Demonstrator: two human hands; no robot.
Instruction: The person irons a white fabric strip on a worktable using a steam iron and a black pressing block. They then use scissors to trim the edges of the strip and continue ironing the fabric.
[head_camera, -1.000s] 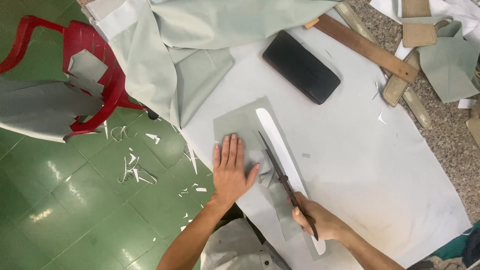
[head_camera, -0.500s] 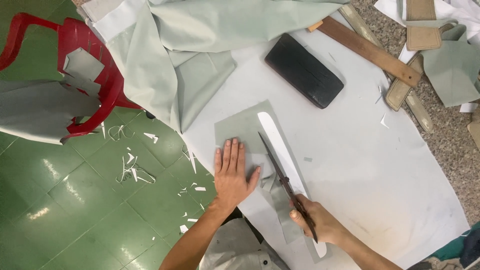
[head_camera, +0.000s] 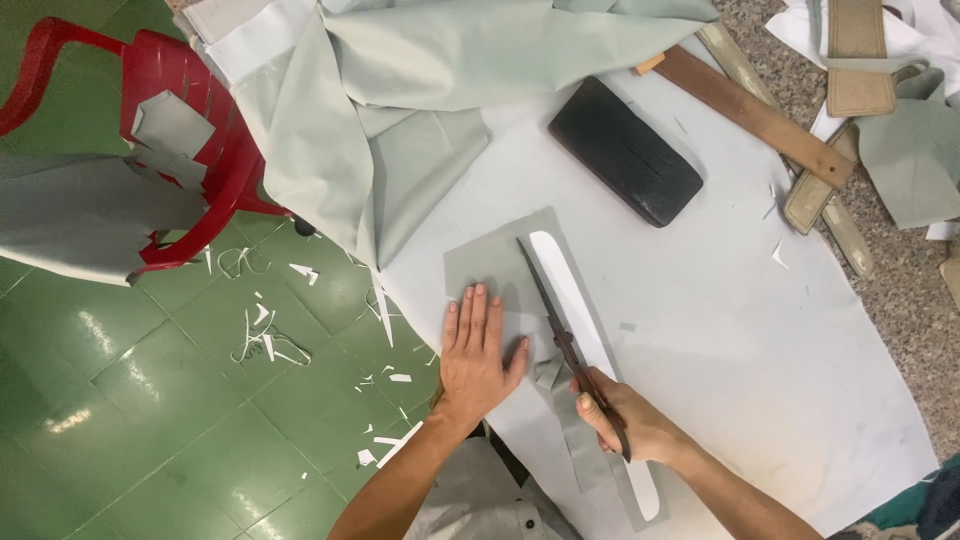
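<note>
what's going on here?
A person is cutting a grey-green fabric piece with scissors on a pale sheet-covered table. The right hand holds the scissors, blades along the left edge of a white pattern strip lying on the fabric. The left hand lies flat on the fabric beside the cut. A black block and a wooden ruler lie farther up the table; offcuts litter the green floor.

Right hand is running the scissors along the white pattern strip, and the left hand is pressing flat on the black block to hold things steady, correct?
Not quite. In the head view the left hand lies flat on the grey-green fabric piece, not the black block, which sits untouched farther up the table. The right hand does hold the scissors along the white pattern strip.
</note>
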